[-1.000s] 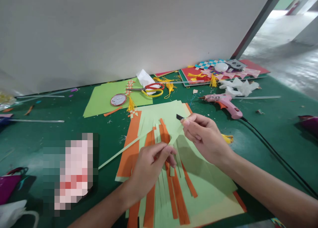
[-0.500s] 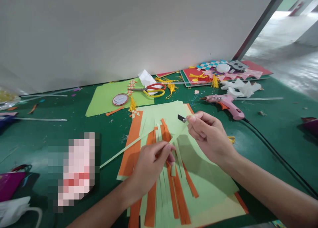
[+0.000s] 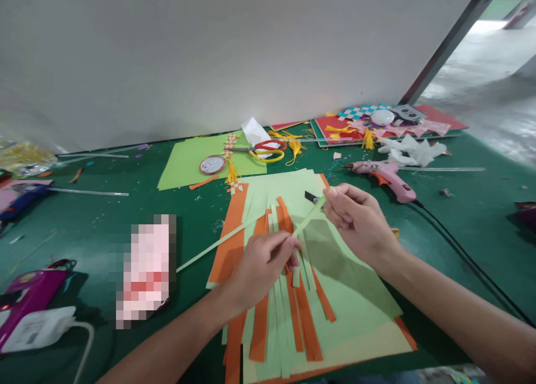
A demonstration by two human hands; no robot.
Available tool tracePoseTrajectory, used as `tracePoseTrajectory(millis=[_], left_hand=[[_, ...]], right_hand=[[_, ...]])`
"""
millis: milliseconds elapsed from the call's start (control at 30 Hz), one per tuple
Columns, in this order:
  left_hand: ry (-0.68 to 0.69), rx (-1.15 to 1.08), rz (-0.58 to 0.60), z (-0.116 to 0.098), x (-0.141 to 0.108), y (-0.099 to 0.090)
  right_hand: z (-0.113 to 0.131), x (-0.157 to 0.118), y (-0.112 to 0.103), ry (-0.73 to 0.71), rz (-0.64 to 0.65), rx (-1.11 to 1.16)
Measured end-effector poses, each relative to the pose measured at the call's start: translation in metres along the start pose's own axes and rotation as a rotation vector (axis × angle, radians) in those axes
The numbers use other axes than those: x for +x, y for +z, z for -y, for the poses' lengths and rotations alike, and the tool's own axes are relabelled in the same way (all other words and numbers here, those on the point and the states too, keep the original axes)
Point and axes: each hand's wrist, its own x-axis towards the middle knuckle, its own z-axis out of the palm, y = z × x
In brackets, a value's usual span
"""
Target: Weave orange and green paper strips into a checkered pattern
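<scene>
A narrow pale green paper strip (image 3: 309, 215) stretches between my hands. My left hand (image 3: 268, 264) pinches its lower end, above a spread of green and orange strips. The fingertips of my right hand (image 3: 360, 222) close on its upper end. Just beyond them shows a dark blade (image 3: 311, 197); my right hand hides what it belongs to. Orange strips (image 3: 307, 328) and pale green strips (image 3: 274, 317) lie on a stack of pale green sheets (image 3: 355, 306). Another long green strip (image 3: 218, 243) slants out to the left.
Scissors (image 3: 268, 150), a round tin (image 3: 212, 164) and a yellow tassel (image 3: 231, 172) rest on a brighter green sheet (image 3: 180, 163). A pink glue gun (image 3: 393, 182) with a black cord lies at right. Left are a blurred-out object (image 3: 146, 269) and a purple device (image 3: 33, 294).
The view has shifted slightly, so most things appear farther right. Both hands keep hold of the green strip, which now shows more plainly between them.
</scene>
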Motion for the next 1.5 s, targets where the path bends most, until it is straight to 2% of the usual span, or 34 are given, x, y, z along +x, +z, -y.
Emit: tracePoseTrajectory(millis=[367,533,667,800,900,1033,1167,1267,1367,1500], left_hand=[[0.076,0.115,0.031,-0.004,-0.002,-0.004],[0.068,0.084,0.09,-0.011,-0.001,-0.006],[0.103,0.069,0.15,-0.007,-0.004,-0.005],[0.196,0.172,0.11,0.003,-0.005,-0.004],[0.224,0.222,0.029,0.009,-0.004,-0.005],[0.202,0.306,-0.051,0.011,-0.002,-0.008],[0.124,0.418,-0.163,0.01,0.001,-0.008],[0.083,0.419,-0.149,0.011,0.002,-0.008],[0.107,0.424,-0.108,0.012,0.001,-0.007],[0.143,0.459,-0.143,0.013,-0.001,-0.006]], right_hand=[[0.0,0.0,-0.002,-0.012,0.013,-0.001],[0.0,-0.001,-0.002,0.007,0.018,0.007],[0.001,0.0,-0.003,0.01,0.004,0.014],[0.003,0.001,-0.002,0.017,0.005,0.052],[0.003,0.001,-0.002,0.04,0.003,0.081],[0.004,0.001,-0.001,0.076,-0.009,0.11],[0.006,-0.002,0.002,0.082,0.002,0.102],[0.006,-0.003,0.004,0.091,0.013,0.112],[0.005,-0.006,0.005,0.11,0.032,0.125],[0.006,-0.008,0.007,0.113,0.053,0.115]])
